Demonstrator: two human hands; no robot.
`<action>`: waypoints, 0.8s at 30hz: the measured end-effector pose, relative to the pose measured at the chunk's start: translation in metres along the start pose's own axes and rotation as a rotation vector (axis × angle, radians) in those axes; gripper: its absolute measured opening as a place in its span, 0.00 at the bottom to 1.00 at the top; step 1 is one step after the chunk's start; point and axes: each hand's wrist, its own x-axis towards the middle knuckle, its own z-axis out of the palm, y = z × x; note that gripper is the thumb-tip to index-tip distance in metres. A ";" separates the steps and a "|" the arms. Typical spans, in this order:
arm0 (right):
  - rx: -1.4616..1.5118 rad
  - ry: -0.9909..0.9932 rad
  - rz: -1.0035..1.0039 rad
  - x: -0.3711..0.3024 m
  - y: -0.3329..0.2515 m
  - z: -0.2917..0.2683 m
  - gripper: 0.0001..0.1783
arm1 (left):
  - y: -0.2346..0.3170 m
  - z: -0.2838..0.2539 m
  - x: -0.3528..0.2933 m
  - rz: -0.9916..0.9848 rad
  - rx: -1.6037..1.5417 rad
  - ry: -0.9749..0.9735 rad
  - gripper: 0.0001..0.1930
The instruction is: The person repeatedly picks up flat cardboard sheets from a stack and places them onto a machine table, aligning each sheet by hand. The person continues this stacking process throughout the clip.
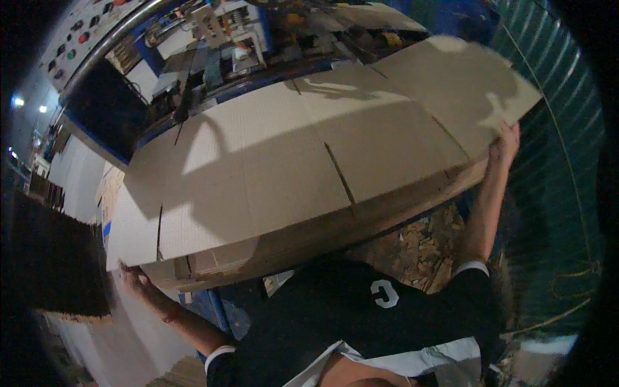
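A wide, flat cardboard sheet (271, 168) with several dark slots lies across a stack of cardboard (387, 209) in front of me. My left hand (134, 281) is closed on the sheet's near left corner, thumb on top and the other fingers partly hidden beneath. At the right end my right hand (507, 142) grips the near edge, its fingertips showing above the board. The sheet's right end curves upward a little. Shadows fall across its surface.
Beyond the sheet stands a machine (238, 39) with blue frames and a metal rail (122, 29). Green corrugated metal (554, 129) rises on the right. Cardboard scraps (419, 251) litter the floor below the stack. Another dark stack of board (58, 251) stands at the left.
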 end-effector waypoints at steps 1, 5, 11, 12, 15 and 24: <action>-0.052 -0.004 -0.085 -0.014 -0.012 0.008 0.24 | 0.002 0.002 0.002 0.051 -0.009 -0.085 0.31; -0.593 0.040 -0.282 -0.111 -0.054 0.019 0.21 | 0.026 0.021 0.002 -0.123 0.060 0.059 0.23; -0.658 -1.035 -0.481 -0.198 -0.031 0.037 0.15 | 0.046 0.080 -0.085 0.121 0.397 -0.317 0.18; -0.683 -1.152 -0.470 -0.204 -0.022 0.045 0.16 | 0.046 0.095 -0.095 0.243 0.435 -0.553 0.20; -0.721 -1.305 -0.610 -0.206 -0.011 0.061 0.17 | 0.044 0.142 -0.111 0.473 0.756 -1.088 0.29; -0.786 -1.463 -0.397 -0.183 0.001 0.081 0.19 | 0.038 0.172 -0.104 0.597 1.013 -1.330 0.27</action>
